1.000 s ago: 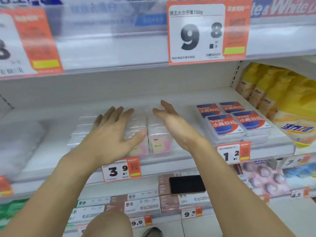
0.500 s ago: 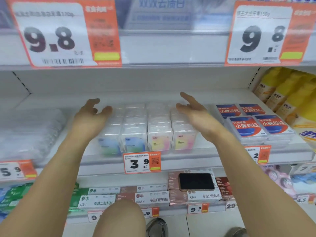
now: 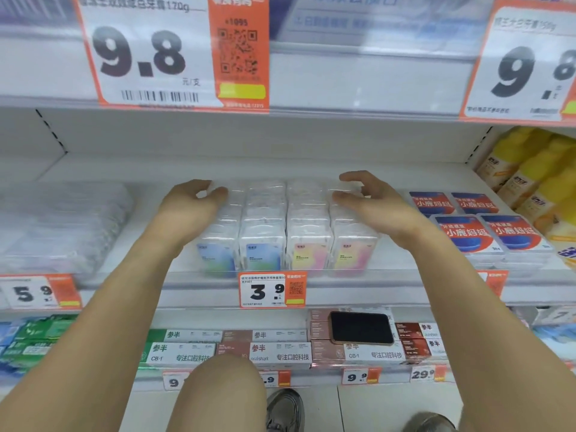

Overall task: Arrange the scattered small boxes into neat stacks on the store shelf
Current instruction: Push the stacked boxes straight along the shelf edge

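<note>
A: How many small boxes are counted on the shelf?

B: 4 columns are seen side by side, directly above the 3.9 price tag. 2 front faces are tinted blue-green and 2 yellow-pink. The depth of each column cannot be counted; the clear lids blur together toward the back.

A: What else is counted around that tag?

B: To the right of it, 4 red-and-blue labelled packs are seen, and further right, yellow bottles. To the left of it, a pile of clear packets is seen. Below it, a dark phone is laid on toothpaste cartons. 2 shoes are seen at the floor.

A: What is noted of edges and free room?

B: The block's front faces are lined up just behind the clear shelf lip above the tag. Bare shelf is left behind the block and in a gap on each side of it.

A: And the fingers?

B: The left hand is laid against the left side of the block, fingers curled loosely over the back boxes, thumb touching a lid. The right hand is laid against the right side, fingers spread and bent, thumb resting on the top. Nothing is lifted or clamped by either hand.
</note>
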A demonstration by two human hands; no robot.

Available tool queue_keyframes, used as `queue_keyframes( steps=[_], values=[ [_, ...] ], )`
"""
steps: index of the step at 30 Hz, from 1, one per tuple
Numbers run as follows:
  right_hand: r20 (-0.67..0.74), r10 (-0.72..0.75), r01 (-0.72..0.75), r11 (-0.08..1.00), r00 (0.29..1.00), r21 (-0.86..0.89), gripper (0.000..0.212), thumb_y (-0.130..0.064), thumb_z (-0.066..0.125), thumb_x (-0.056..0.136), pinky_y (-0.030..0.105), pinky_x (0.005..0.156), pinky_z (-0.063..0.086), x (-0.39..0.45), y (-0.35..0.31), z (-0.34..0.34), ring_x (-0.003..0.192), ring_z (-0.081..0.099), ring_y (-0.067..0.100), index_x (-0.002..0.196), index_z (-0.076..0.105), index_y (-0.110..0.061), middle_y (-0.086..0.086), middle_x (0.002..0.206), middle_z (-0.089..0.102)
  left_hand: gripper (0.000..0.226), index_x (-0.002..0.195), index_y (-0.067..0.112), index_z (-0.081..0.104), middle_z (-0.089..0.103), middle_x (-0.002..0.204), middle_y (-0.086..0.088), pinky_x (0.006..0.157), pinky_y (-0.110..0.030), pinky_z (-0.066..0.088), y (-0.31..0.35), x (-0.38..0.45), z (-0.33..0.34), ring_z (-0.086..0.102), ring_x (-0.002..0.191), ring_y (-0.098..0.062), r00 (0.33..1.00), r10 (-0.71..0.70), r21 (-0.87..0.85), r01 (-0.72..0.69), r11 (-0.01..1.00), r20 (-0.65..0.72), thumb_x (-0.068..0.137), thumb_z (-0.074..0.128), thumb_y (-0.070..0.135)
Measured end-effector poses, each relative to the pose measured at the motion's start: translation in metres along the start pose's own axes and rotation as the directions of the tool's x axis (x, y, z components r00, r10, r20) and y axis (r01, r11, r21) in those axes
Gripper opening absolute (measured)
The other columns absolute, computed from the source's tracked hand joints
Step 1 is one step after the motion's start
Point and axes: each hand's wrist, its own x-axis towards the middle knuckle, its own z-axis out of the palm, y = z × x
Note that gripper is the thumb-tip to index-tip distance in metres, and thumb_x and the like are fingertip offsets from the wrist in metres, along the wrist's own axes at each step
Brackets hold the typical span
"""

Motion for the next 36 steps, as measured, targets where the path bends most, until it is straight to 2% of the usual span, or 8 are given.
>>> queue_keyframes(
  steps=[2, 5, 8, 12, 16, 19, 26, 36],
  values=[
    [0.025, 0.007, -0.006, 0.999, 1.000, -0.042, 0.047, -0.047, 0.062, 0.091, 0.021, 0.079, 0.042, 0.001, -0.002, -0.003, 0.089, 0.054, 0.000, 0.135, 0.049, -0.038, -0.014, 0.106, 0.050, 0.053, 0.136, 0.023, 0.052, 0.052, 0.140, 0.004, 0.102, -0.031, 0.038, 0.001, -0.001, -0.001, 0.051, 0.125, -0.021, 1.000, -0.012, 0.034, 0.011, 0.999, 0.023, 0.089, 0.058, 0.047],
    [-0.051, -0.055, 0.047, 0.987, 0.997, -0.155, 0.052, -0.054, 0.060, 0.089, 0.026, 0.091, 0.040, 0.008, -0.009, -0.006, 0.110, 0.054, 0.012, 0.136, 0.049, -0.035, -0.004, 0.131, 0.048, 0.059, 0.138, 0.022, 0.048, 0.057, 0.130, -0.001, 0.097, -0.033, 0.041, 0.010, 0.000, -0.005, 0.053, 0.120, -0.025, 1.000, -0.019, 0.187, 0.019, 0.982, -0.001, 0.089, 0.052, 0.055],
    [-0.025, -0.220, 0.204, 0.939, 0.975, -0.276, 0.045, -0.051, 0.056, 0.092, 0.023, 0.089, 0.039, 0.020, -0.026, 0.001, 0.113, 0.051, 0.009, 0.132, 0.055, -0.030, -0.008, 0.131, 0.054, 0.050, 0.131, 0.021, 0.052, 0.060, 0.126, -0.002, 0.091, -0.031, 0.045, 0.035, 0.002, -0.005, 0.058, 0.114, -0.023, 0.986, 0.153, 0.257, -0.133, 0.957, -0.062, 0.092, 0.049, 0.052],
    [0.185, -0.204, 0.259, 0.900, 0.961, -0.351, 0.024, -0.042, 0.053, 0.094, 0.026, 0.085, 0.049, 0.041, -0.046, 0.015, 0.097, 0.063, 0.010, 0.107, 0.068, -0.029, -0.012, 0.107, 0.067, 0.034, 0.117, 0.021, 0.060, 0.064, 0.117, 0.001, 0.079, -0.028, 0.043, 0.068, 0.012, 0.008, 0.059, 0.100, -0.021, 0.928, 0.312, 0.443, -0.372, 0.816, 0.205, 0.098, 0.040, 0.040],
    [0.268, -0.126, 0.238, 0.865, 0.955, -0.442, 0.022, -0.038, 0.052, 0.094, 0.023, 0.072, 0.041, 0.052, -0.051, 0.016, 0.073, 0.057, 0.002, 0.100, 0.071, -0.029, -0.018, 0.083, 0.061, 0.043, 0.088, 0.010, 0.061, 0.062, 0.091, -0.008, 0.068, -0.028, 0.038, 0.073, 0.031, 0.023, 0.053, 0.076, -0.018, 0.896, 0.158, 0.555, -0.388, 0.736, 0.416, 0.099, 0.033, 0.042],
    [0.286, -0.130, 0.245, 0.875, 0.949, -0.418, 0.020, -0.038, 0.054, 0.094, 0.023, 0.078, 0.044, 0.054, -0.047, 0.016, 0.084, 0.061, 0.006, 0.099, 0.072, -0.030, -0.015, 0.091, 0.066, 0.042, 0.067, 0.016, 0.042, 0.047, 0.068, -0.001, 0.062, -0.028, 0.034, 0.071, 0.035, 0.027, 0.043, 0.063, -0.017, 0.887, 0.120, 0.544, -0.374, 0.751, 0.445, 0.099, 0.036, 0.042],
    [0.280, -0.165, 0.275, 0.866, 0.946, -0.417, 0.030, -0.047, 0.051, 0.094, 0.030, 0.098, 0.046, 0.054, -0.042, 0.012, 0.105, 0.062, 0.012, 0.111, 0.069, -0.030, -0.011, 0.113, 0.067, 0.040, 0.072, 0.015, 0.043, 0.045, 0.067, 0.003, 0.060, -0.028, 0.033, 0.070, 0.034, 0.026, 0.042, 0.063, -0.014, 0.851, 0.149, 0.521, -0.437, 0.733, 0.504, 0.101, 0.035, 0.040],
    [0.256, -0.183, 0.268, 0.896, 0.949, -0.355, 0.025, -0.042, 0.055, 0.095, 0.028, 0.090, 0.050, 0.045, -0.027, 0.002, 0.098, 0.065, 0.012, 0.108, 0.069, -0.026, -0.006, 0.110, 0.069, 0.042, 0.091, 0.008, 0.057, 0.056, 0.083, 0.002, 0.075, -0.030, 0.040, 0.064, 0.032, 0.027, 0.050, 0.079, -0.017, 0.812, 0.205, 0.460, -0.496, 0.736, 0.547, 0.100, 0.036, 0.043]
  ],
)
